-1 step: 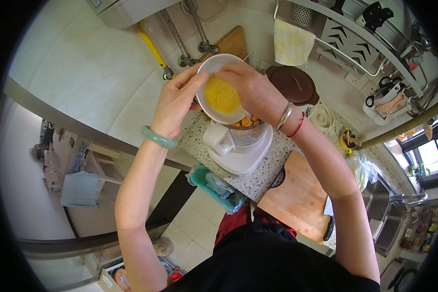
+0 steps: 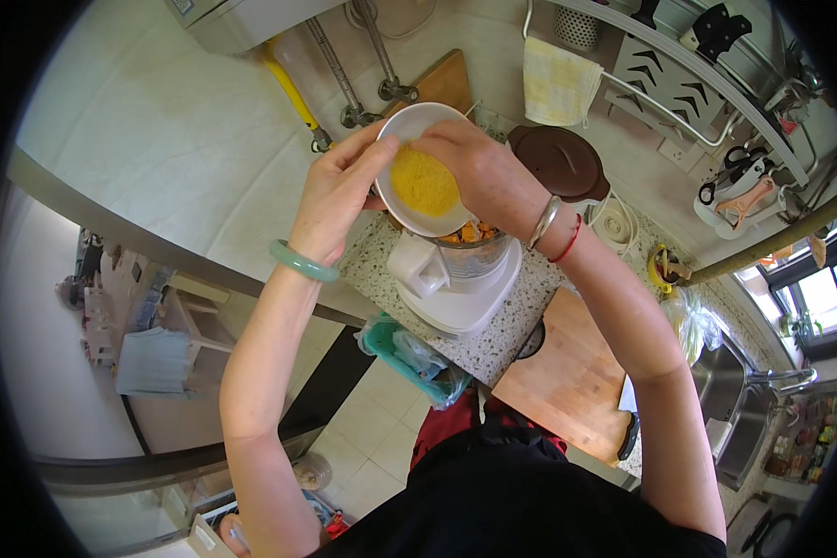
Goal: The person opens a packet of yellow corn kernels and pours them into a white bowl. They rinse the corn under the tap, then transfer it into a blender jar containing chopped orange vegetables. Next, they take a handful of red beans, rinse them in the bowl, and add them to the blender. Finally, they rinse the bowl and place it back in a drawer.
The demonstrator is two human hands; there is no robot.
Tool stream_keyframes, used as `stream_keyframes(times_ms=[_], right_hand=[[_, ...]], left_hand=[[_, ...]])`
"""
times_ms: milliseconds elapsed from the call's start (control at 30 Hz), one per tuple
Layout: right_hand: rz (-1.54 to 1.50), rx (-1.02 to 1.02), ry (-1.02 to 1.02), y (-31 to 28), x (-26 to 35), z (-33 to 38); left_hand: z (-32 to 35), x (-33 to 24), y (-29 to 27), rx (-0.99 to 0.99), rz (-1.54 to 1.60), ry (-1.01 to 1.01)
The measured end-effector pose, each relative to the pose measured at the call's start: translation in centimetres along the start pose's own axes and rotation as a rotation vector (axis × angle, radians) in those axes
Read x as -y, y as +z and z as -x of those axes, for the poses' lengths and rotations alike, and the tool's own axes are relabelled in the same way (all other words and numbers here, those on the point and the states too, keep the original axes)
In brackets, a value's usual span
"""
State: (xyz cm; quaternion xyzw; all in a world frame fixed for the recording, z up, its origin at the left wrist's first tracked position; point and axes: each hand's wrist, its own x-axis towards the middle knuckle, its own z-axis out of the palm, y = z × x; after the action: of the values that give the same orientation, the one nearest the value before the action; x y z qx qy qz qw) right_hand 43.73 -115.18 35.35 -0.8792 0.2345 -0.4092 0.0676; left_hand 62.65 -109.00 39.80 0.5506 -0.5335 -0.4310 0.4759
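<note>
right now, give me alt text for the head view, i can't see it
The person's left hand grips a white bowl of yellow granules, the right hand at its right side, partly over a clear jar of orange pieces on a white base. A wooden cutting board lies nearby.

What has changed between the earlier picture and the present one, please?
Nothing visibly changed. The left hand holds the white bowl of yellow food as before, with the right hand at its right side; the glass container and cutting board stayed in place.
</note>
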Motion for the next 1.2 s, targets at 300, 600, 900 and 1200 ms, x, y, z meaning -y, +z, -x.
stream_keyframes(times_ms=[300,600,900,1200], right_hand=[[-0.023,0.015,0.023,-0.5,-0.3,1.0],[-0.123,0.082,-0.07,0.6,-0.1,-0.1],[-0.068,-0.113,-0.077,-0.2,-1.0,-0.3],[-0.096,0.105,-0.067,0.7,-1.5,1.3]], left_hand=[[-1.0,0.4,0.3,0.026,-0.031,0.038],[-1.2,0.5,1.0,0.05,-0.01,0.114],[-1.3,-0.1,1.7,0.023,-0.044,0.162],[-1.8,0.4,1.6,0.028,-0.095,0.243]])
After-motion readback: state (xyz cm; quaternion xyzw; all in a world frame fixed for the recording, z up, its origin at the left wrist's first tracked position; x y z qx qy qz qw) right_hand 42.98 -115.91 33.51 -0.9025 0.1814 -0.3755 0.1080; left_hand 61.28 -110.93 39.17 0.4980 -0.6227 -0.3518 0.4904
